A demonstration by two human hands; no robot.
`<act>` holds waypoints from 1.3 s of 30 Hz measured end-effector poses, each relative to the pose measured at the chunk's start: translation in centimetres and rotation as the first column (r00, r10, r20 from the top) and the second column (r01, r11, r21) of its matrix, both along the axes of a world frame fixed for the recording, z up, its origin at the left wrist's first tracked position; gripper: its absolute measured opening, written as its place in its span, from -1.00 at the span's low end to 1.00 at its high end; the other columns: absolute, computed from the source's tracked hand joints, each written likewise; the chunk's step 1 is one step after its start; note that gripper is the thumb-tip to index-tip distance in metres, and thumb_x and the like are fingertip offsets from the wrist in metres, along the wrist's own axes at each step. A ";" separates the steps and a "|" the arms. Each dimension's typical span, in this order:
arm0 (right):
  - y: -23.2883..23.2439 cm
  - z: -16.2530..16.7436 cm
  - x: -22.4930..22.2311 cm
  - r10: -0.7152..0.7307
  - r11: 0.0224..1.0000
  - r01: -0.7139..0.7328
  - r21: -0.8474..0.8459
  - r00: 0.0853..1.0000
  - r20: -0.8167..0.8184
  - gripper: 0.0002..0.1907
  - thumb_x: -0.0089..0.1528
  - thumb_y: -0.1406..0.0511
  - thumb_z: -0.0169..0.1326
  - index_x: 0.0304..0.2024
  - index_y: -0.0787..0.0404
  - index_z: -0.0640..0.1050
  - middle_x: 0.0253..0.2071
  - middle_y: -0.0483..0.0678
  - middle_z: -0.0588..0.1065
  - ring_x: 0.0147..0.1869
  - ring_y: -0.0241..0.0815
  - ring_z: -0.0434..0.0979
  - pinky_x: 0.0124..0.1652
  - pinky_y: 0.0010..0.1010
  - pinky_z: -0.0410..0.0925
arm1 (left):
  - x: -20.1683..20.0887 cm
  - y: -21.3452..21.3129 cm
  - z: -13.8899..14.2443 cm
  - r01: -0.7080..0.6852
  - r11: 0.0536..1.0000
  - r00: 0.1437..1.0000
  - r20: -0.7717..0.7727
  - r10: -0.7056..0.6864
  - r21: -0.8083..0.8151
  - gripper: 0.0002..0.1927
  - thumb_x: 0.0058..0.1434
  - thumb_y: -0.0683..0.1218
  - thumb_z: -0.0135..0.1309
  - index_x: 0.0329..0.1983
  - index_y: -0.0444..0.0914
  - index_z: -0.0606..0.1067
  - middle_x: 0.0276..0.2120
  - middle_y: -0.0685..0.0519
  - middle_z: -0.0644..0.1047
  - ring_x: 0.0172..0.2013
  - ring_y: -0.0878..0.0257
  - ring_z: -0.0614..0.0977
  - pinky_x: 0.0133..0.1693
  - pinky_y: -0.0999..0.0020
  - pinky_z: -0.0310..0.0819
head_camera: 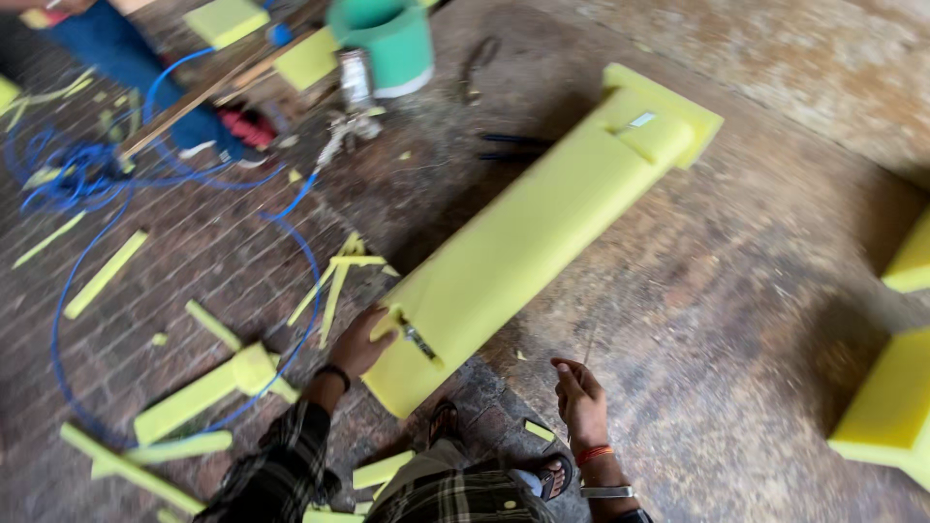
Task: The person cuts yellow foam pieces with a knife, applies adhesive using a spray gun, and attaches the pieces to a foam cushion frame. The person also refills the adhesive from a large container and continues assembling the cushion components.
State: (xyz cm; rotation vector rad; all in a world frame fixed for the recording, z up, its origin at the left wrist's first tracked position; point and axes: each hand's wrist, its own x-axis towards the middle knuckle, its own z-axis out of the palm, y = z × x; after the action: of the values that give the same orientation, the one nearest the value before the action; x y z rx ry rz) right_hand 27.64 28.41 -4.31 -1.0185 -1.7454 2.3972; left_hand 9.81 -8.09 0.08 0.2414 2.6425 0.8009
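Left hand on yellow foam block

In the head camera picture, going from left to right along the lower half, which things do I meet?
Blue hose looping on the brick floor → flat yellow foam offcut → left hand touching the near end of the long yellow foam block → right hand, open → yellow foam piece at the right edge.

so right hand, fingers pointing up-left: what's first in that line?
Probably the foam piece: the right hand hangs open beside its near end, fingers aimed that way. Depth is unclear.
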 end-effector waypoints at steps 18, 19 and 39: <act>-29.7 9.3 -10.8 0.294 0.953 -0.280 0.117 0.948 -0.123 -0.82 0.32 0.41 0.08 -0.01 0.24 0.49 -0.50 -0.27 0.31 -0.54 -0.51 0.12 -0.58 -0.59 -0.02 | 3.6 -18.2 -7.0 -0.100 0.869 0.885 0.442 -0.144 0.485 -0.34 0.26 0.17 0.17 0.34 -0.25 0.39 0.19 -0.06 0.55 0.18 0.06 0.57 0.19 0.13 0.43; -32.0 9.3 -11.3 0.335 0.940 -0.325 0.101 0.936 -0.105 -0.81 0.31 0.41 0.08 -0.01 0.23 0.49 -0.51 -0.27 0.30 -0.55 -0.51 0.12 -0.58 -0.59 -0.01 | 3.4 -20.4 -6.9 -0.092 0.865 0.898 0.417 -0.142 0.493 -0.32 0.27 0.18 0.16 0.35 -0.24 0.36 0.21 -0.06 0.53 0.20 0.06 0.55 0.21 0.13 0.40; -55.7 6.3 -20.2 0.955 0.295 -0.955 -0.038 0.296 -0.032 -0.82 0.27 0.35 0.12 -0.06 0.17 0.51 -0.58 -0.24 0.25 -0.63 -0.45 0.12 -0.63 -0.55 0.01 | 22.6 -39.3 -11.2 -0.920 0.102 0.247 0.358 0.900 0.379 -0.54 0.20 0.09 0.21 0.08 -0.25 0.60 -0.18 0.02 0.69 -0.19 0.26 0.70 -0.12 0.35 0.56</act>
State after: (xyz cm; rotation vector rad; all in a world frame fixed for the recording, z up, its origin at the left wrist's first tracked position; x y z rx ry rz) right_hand 7.48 -27.24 2.00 0.3217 -2.8637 2.9070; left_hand 32.43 -47.41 -11.09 -1.5080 2.1583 1.8701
